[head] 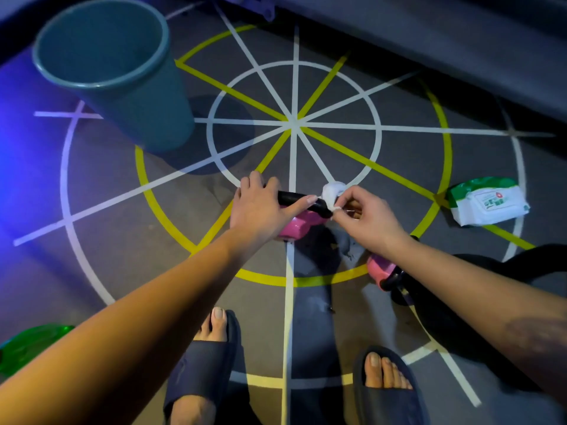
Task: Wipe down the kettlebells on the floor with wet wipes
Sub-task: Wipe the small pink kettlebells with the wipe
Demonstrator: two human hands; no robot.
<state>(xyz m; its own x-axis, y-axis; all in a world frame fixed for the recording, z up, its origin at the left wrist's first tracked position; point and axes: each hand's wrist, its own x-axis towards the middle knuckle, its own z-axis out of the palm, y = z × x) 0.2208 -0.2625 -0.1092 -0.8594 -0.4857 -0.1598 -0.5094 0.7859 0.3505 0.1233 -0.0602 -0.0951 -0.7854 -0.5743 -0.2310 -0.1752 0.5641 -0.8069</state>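
A pink kettlebell [302, 225] with a black handle [302, 202] stands on the floor in the middle of the view. My left hand [260, 207] grips the left part of that handle, thumb laid along it. My right hand [365, 216] pinches a crumpled white wet wipe [333, 193] against the handle's right end. A second pink kettlebell [380, 268] with a black handle sits lower right, partly hidden under my right forearm.
A teal bucket [101, 84] stands at the upper left. A pack of wet wipes [487, 204] lies on the floor to the right. A green object [27, 345] shows at the lower left edge. My two sandalled feet are at the bottom.
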